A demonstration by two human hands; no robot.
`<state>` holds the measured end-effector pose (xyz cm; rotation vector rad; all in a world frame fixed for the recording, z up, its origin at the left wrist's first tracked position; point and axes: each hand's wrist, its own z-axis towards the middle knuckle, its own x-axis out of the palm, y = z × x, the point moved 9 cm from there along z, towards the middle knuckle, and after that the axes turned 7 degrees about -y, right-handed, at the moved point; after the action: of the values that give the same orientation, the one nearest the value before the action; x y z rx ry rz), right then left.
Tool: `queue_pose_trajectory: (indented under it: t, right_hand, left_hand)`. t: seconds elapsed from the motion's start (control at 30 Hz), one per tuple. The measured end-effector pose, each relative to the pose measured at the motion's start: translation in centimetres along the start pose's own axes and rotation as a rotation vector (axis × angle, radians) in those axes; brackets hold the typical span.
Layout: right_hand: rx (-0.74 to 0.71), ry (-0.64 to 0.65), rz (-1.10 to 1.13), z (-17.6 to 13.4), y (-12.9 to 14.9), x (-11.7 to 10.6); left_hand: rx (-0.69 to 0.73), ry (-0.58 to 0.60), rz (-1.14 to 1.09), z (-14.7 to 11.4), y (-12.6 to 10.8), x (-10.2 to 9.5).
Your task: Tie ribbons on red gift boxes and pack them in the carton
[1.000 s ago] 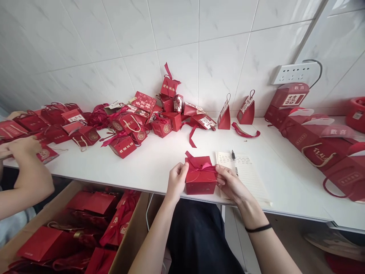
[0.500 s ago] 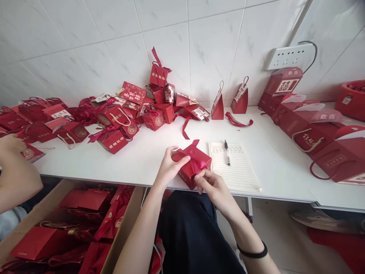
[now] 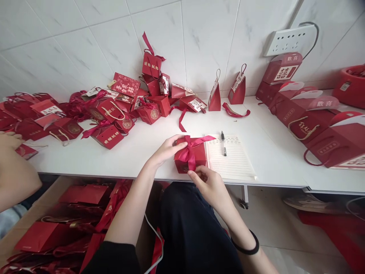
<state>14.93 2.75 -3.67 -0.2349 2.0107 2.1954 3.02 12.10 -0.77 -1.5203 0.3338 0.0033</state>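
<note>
Head view: nearest, below the counter's [image 3: 85, 163] front edge, a carton [image 3: 42, 207] of red boxes is seen to the left of the person's knees. At that edge, the red gift box [image 3: 200, 152] is set between both hands, with its base on the counter; no clearly longer axis can be made out. Its near right corner is met by the right hand [image 3: 210, 182], whose fingers are curled and whose thumb is brought to the lower end of the bow [image 3: 190, 156]; whether ribbon is pinched there cannot be told. From the knot, one strip is led down the near face toward that hand, the nearer of the two to it, while another is pointed to the far right, over the notebook's corner. The box is held by the left hand [image 3: 169, 150], half closed over its left rear side, the thumb laid by the knot. Close on the right, the notebook [image 3: 232, 163] is topped by a pen [image 3: 224, 142]. Farther back, a loose ribbon [image 3: 181, 121], heaped small boxes [image 3: 158, 106] and two triangular boxes [image 3: 215, 99] are ranged along the wall, well apart from the hands; nothing is seen standing between hands and box.
</note>
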Motion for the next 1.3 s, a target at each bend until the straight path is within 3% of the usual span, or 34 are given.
queue_pose_trajectory:
  t: [0.13,0.33,0.43,0.5,0.57,0.7,0.87,0.97,1.07,1.17,1.23,1.3]
  right_hand:
    - [-0.013,0.029,0.083,-0.1,0.5,-0.4]
    - [0.017,0.109,0.206,0.1,0.6,-1.8]
    - [-0.003,0.115,0.188,0.5,0.5,-1.6]
    - [0.011,0.147,0.208,0.5,0.1,-0.7]
    - [0.028,0.168,0.254,0.6,-0.2,0.2]
    - [0.028,0.173,0.337,0.5,0.0,1.8]
    - [0.023,0.203,0.341,0.2,0.5,3.4]
    - [0.007,0.198,0.294,0.1,0.2,3.4]
    - [0.022,0.197,0.231,-0.5,-0.3,2.7]
    - [0.013,0.282,0.159,-1.8,0.5,1.1]
    - [-0.024,0.350,0.163,-2.2,1.9,-0.6]
    - [-0.067,0.268,0.199,-0.9,3.4,-3.4]
  left_hand:
    - [-0.033,0.052,-0.016,0.6,0.0,0.0]
    - [-0.043,0.317,-0.027,2.5,0.0,1.1]
    - [-0.051,0.361,0.071,3.7,-0.1,1.0]
    - [-0.040,0.315,0.167,4.3,-0.7,0.5]
    - [0.025,0.188,0.261,4.4,-2.0,-0.5]
    - [0.246,-0.078,0.395,1.8,-5.4,-1.5]
    - [0.338,-0.173,0.556,-1.7,-5.5,-0.8]
    - [0.340,-0.130,0.535,-1.9,-4.5,-0.5]
    - [0.337,-0.046,0.467,-1.1,-3.7,-0.1]
    - [0.346,0.014,0.429,-0.5,-3.3,0.1]
    - [0.394,-0.050,0.396,-0.5,-3.7,-0.5]
    - [0.431,-0.257,0.306,-1.0,-4.3,-2.3]
